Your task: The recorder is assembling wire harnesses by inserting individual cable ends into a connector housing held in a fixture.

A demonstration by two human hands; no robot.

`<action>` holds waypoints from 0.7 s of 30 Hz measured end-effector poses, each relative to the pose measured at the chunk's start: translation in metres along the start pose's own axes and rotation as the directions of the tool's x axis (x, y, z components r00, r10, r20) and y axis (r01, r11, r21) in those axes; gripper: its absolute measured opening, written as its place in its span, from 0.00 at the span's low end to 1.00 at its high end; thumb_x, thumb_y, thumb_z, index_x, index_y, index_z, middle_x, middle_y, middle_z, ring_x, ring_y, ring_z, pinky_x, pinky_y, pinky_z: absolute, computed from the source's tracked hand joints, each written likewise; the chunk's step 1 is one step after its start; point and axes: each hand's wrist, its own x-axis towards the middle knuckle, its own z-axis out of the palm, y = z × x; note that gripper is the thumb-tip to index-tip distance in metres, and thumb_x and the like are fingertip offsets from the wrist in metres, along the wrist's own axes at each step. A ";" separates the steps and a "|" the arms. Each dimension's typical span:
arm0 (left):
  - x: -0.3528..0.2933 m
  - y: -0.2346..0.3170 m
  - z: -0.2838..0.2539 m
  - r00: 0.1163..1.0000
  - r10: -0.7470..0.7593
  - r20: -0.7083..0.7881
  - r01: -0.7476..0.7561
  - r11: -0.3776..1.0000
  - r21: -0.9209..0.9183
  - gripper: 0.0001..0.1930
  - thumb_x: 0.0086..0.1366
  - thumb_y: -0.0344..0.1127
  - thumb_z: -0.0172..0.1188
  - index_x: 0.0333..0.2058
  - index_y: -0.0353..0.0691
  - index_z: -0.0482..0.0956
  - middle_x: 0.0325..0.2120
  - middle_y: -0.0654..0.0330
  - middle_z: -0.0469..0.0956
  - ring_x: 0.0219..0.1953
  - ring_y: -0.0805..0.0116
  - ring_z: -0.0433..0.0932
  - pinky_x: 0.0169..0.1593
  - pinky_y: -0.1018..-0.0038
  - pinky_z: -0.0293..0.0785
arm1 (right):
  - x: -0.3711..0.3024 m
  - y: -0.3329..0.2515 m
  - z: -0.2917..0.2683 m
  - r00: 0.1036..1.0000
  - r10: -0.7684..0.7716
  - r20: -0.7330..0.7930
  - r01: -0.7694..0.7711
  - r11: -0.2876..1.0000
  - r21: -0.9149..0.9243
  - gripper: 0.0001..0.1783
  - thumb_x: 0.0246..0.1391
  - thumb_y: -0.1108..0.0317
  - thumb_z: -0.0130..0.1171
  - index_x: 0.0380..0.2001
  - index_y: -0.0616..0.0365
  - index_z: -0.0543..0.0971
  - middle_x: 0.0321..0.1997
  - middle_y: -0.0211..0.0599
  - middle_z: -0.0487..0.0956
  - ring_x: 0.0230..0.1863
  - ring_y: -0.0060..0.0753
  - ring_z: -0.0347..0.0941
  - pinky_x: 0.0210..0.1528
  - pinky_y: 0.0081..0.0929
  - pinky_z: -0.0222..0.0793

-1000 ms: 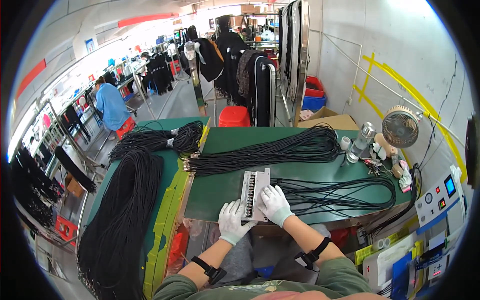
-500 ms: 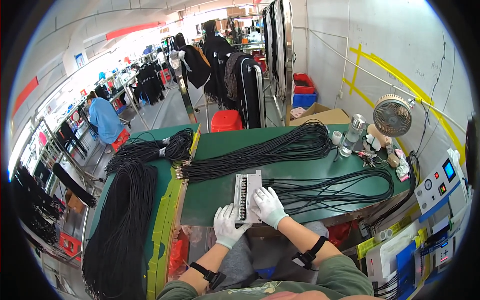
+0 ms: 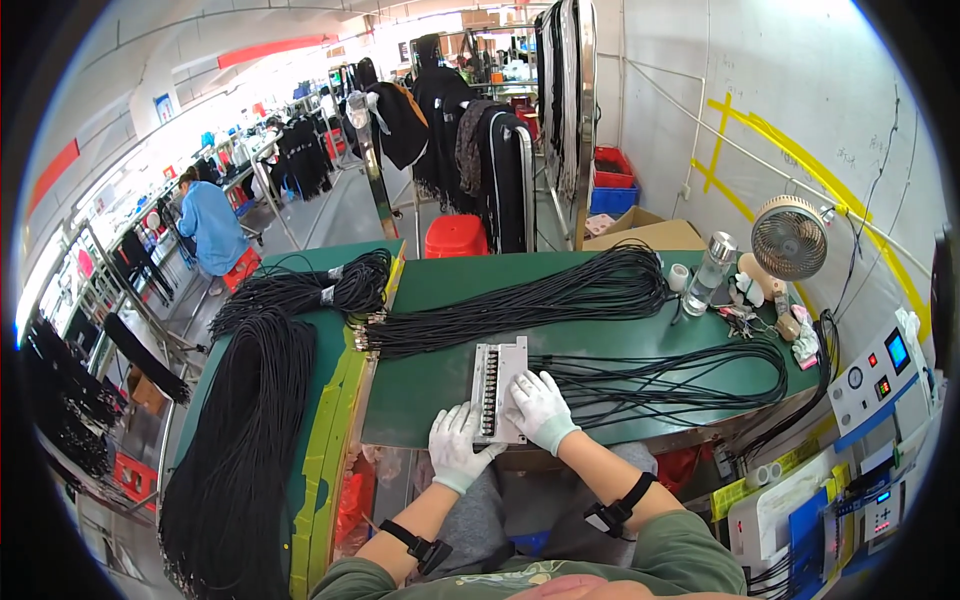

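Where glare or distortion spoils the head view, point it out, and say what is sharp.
Head view: glare washes out the background beyond the worker and the top of the wall; head view: the yellow tape curves near the black rim; head view: the left hand, right hand and block look fairly sharp.

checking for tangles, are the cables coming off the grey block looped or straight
Looped: the black cables run right from the grey block, bend round on the green table and turn back.
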 end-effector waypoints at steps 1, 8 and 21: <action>0.000 0.000 0.000 1.000 -0.001 -0.004 0.001 1.000 -0.002 0.45 0.48 0.68 0.63 0.54 0.33 0.75 0.52 0.46 0.76 0.56 0.52 0.73 0.64 0.54 0.60 | 0.000 0.000 0.000 1.000 -0.001 -0.004 0.001 1.000 0.003 0.29 0.52 0.53 0.58 0.52 0.64 0.75 0.60 0.48 0.73 0.66 0.47 0.63 0.69 0.48 0.51; 0.000 0.001 -0.002 0.999 -0.007 -0.031 0.006 1.000 -0.028 0.44 0.47 0.67 0.63 0.52 0.33 0.76 0.51 0.47 0.77 0.56 0.53 0.73 0.64 0.55 0.60 | 0.001 -0.001 -0.001 0.999 0.011 0.052 -0.010 1.000 -0.006 0.31 0.53 0.52 0.58 0.55 0.64 0.73 0.61 0.48 0.72 0.67 0.46 0.62 0.70 0.47 0.48; 0.002 0.003 -0.011 1.000 -0.017 -0.012 0.016 0.998 -0.058 0.42 0.49 0.65 0.63 0.53 0.35 0.75 0.51 0.50 0.76 0.56 0.55 0.72 0.64 0.56 0.60 | 0.001 -0.002 -0.001 0.998 0.000 0.063 0.002 0.999 -0.040 0.32 0.54 0.52 0.58 0.55 0.65 0.73 0.60 0.48 0.73 0.66 0.45 0.62 0.70 0.46 0.49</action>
